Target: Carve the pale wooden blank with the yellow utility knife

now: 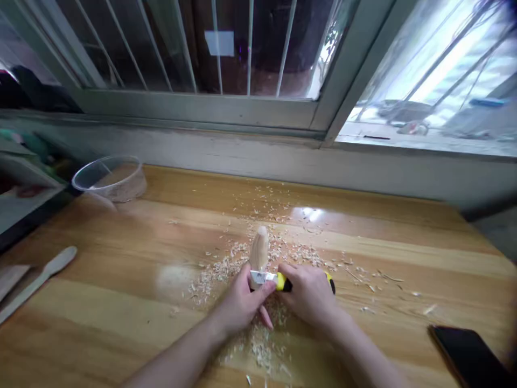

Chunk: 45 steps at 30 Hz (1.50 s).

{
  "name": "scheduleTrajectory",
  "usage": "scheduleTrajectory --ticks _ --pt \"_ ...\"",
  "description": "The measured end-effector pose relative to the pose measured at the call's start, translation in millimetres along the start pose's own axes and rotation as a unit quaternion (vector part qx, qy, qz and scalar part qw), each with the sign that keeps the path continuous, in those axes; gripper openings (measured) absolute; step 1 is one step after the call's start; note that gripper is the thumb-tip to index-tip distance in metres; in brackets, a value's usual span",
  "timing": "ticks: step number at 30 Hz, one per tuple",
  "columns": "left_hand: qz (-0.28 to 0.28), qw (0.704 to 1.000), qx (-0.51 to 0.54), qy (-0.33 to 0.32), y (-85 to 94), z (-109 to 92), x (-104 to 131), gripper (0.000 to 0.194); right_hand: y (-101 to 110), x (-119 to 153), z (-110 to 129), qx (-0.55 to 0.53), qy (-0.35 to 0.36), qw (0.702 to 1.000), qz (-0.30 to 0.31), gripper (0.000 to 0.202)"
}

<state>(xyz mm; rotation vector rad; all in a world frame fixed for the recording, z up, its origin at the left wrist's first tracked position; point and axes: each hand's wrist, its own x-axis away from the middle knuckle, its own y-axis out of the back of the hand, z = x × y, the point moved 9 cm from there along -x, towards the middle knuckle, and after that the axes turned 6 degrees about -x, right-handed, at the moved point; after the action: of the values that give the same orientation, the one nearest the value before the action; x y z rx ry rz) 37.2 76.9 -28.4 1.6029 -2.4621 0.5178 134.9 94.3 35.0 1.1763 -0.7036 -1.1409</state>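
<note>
My left hand (246,296) is closed around a pale piece of carved wood (259,249), whose rounded end points away from me. In my right hand (309,291) is a yellow and black handled knife (283,282). Its short, wide metal blade lies across the wood, just by my left thumb, which reaches toward the handle. My left fingers and palm hide the lower part of the wood. Wood shavings (262,345) lie scattered beneath and beyond both hands.
A wooden table (121,334) spans the view. On its left are a clear round plastic tub (125,186), a wooden spoon (50,268) and a flat wood piece (11,280). A dark phone (470,353) lies at the lower right. A barred window (202,110) stands behind the table.
</note>
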Motion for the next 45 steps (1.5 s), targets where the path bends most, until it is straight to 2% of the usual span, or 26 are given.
scheduleTrajectory --ticks 4,12,18,23,31,39,45 --pt "0.011 1.000 0.023 -0.001 -2.8 1 0 0.039 -1 2 1 -0.002 0.011 1.000 0.002 0.003" --pt "0.034 0.998 0.046 -0.016 -5.6 -13 1 0.038 3 3 4 -0.018 0.000 0.999 -0.027 0.001" --pt "0.046 0.997 0.055 -0.020 -9.8 -17 6 0.045 -2 4 4 -0.043 0.027 0.998 0.021 0.002" --pt "0.037 0.997 0.056 -0.028 -9.8 -20 7 0.046 -1 4 5 -0.047 0.034 0.998 0.032 0.001" --pt "0.038 0.999 0.029 -0.024 -6.1 -20 5 0.041 3 3 4 -0.034 0.007 0.999 -0.024 0.004" --pt "0.035 0.997 0.061 -0.028 -8.4 -20 6 0.047 -1 4 6 -0.050 0.039 0.998 0.020 0.002" --pt "0.045 0.997 0.053 -0.015 -8.2 -19 7 0.045 4 3 4 -0.037 0.010 0.999 -0.021 0.003"
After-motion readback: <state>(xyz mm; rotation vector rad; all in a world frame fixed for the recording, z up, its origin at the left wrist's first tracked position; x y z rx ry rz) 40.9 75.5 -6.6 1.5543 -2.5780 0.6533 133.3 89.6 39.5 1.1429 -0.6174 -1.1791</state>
